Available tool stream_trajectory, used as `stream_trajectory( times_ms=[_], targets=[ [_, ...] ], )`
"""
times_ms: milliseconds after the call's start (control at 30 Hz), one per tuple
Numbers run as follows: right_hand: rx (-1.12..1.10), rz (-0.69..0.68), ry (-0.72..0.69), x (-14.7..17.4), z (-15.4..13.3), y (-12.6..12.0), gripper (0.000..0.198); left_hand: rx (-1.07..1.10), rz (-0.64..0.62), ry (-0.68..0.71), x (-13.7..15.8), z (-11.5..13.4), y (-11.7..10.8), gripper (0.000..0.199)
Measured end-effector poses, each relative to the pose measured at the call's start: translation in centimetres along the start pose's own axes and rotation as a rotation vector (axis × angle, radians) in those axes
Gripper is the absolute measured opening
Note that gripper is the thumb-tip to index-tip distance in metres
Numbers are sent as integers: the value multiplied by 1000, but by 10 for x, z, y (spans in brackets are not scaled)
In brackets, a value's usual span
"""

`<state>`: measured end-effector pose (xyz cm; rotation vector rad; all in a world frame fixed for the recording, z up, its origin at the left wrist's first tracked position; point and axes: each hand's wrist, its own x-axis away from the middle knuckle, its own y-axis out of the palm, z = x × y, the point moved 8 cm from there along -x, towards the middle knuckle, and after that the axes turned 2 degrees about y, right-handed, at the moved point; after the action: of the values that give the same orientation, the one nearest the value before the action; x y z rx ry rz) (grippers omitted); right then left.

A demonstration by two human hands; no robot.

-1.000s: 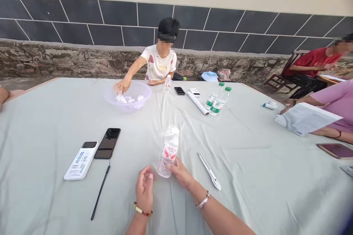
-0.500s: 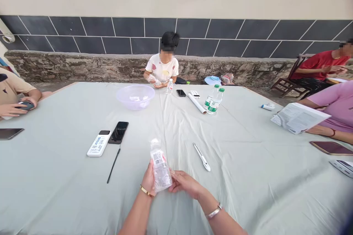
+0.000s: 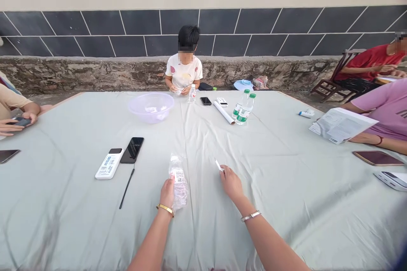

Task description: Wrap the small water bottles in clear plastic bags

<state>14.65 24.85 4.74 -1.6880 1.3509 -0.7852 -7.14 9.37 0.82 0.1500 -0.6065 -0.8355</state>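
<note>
My left hand (image 3: 167,192) is closed around the side of a clear plastic bottle (image 3: 179,182) with a white printed label. Loose transparent wrap covers the bottle and sticks out past its cap end. The bottle leans away from me, just over the cloth. To the right, my right hand (image 3: 231,181) grips a white utility knife (image 3: 218,164), whose tip points forward and left. My palm and fingers hide the rest of the knife. Bottle and knife are apart.
A power bank (image 3: 109,164) and a phone (image 3: 132,150) lie left on the cloth. Farther off are a purple basin (image 3: 151,110), a white roll (image 3: 223,112) and green-capped bottles (image 3: 243,112). A person (image 3: 184,70) sits opposite; others sit at both sides.
My right hand has left the bottle and picked up the utility knife from the cloth. The left hand still holds the bottle, now slightly farther left. The person opposite has lowered their hands.
</note>
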Motion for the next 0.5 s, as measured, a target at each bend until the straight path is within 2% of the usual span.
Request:
stream_trajectory(
  times_ms=[67, 167, 233, 300, 400, 433, 500],
  targets=[
    [-212, -69, -17, 2, -18, 2, 36, 25, -10, -37, -2, -3, 0, 60],
    [-451, -254, -107, 0, -64, 7, 35, 37, -36, -32, -5, -5, -1, 59],
    [-449, -280, -229, -5, -97, 3, 33, 22, -62, -17, -7, -6, -3, 58],
    [-380, -239, -317, -9, -119, -4, 30, 12, -75, -17, -9, -7, -4, 58],
    [-362, -267, -381, 1, -126, -11, 25, 33, -73, -56, -12, -7, -6, 61],
    [-398, -329, -405, 9, -122, -13, 23, 43, -71, -72, -12, -6, -6, 61],
    [-483, -559, -461, 34, -112, -12, 21, 57, -76, -105, -13, -4, -5, 62]
  ],
)
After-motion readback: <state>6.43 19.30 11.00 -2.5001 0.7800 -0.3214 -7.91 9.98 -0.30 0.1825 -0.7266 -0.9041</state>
